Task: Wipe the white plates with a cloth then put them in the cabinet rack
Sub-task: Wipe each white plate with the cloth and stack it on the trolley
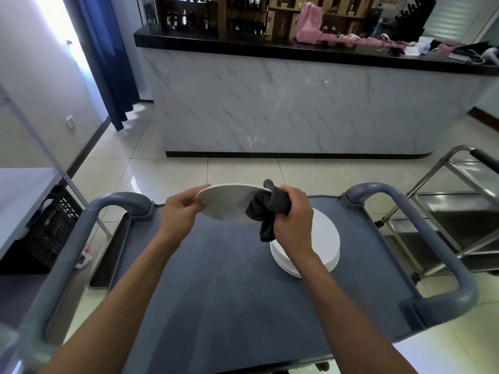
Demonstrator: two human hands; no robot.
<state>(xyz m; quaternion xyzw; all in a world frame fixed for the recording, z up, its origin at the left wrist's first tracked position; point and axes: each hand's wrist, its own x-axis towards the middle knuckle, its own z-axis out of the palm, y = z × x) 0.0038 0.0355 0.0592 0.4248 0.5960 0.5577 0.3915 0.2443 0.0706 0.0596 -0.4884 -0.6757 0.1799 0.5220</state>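
- We open on the big grey-blue plastic service cart [229, 306] filling the lower half of the frame, its looped handles at the left and right edges.
- Across the upper half runs the long marble-patterned bar counter with a black top [297, 109]; a steel trolley [445, 217] sits at the right edge.
- On the cart, right of centre, we have the stack of round white plates [324, 238], partly covered by the right forearm, so we cannot count them.
- Held above the cart at centre frame is the single white plate [229, 202], tilted nearly edge-on to us.
- The left hand [183, 209] pinches that plate's left rim, thumb on the near face, fingers curled behind.
- The right hand [291, 211] is closed round the bunched dark grey cloth [266, 211], pressing it against the plate's right edge.
- Our read: wiping of this plate is under way, the stack waits its turn, and nothing we see has been racked yet.
- No cabinet rack is visible; the shelving at the left edge is cut off, and the plate's far face is hidden from us.
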